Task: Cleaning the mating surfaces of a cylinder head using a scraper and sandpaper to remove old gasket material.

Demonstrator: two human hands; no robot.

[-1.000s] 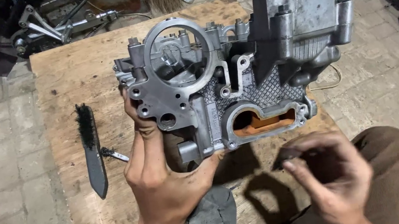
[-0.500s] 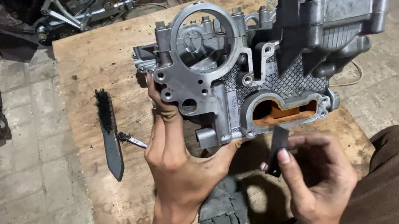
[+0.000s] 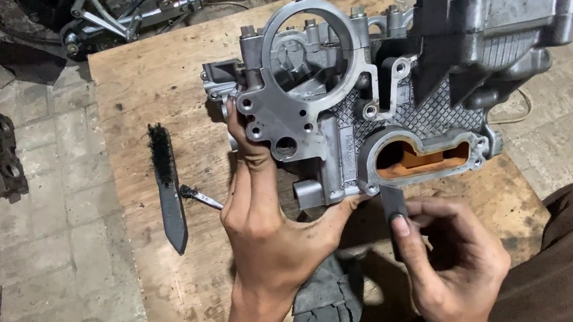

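If our left hand (image 3: 265, 224), gripping the aluminium engine casting (image 3: 361, 106), loosens, it may tip off the table (image 3: 140, 77) while our right hand (image 3: 450, 265), closed on the small dark scraper (image 3: 393, 202), presses at the gasket edge.

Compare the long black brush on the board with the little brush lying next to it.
The black brush is long, flat and dark all over; the little brush is far shorter, with a shiny metal handle. The long one lies lengthwise, the little one slantwise. Both rest untouched on the wooden board.
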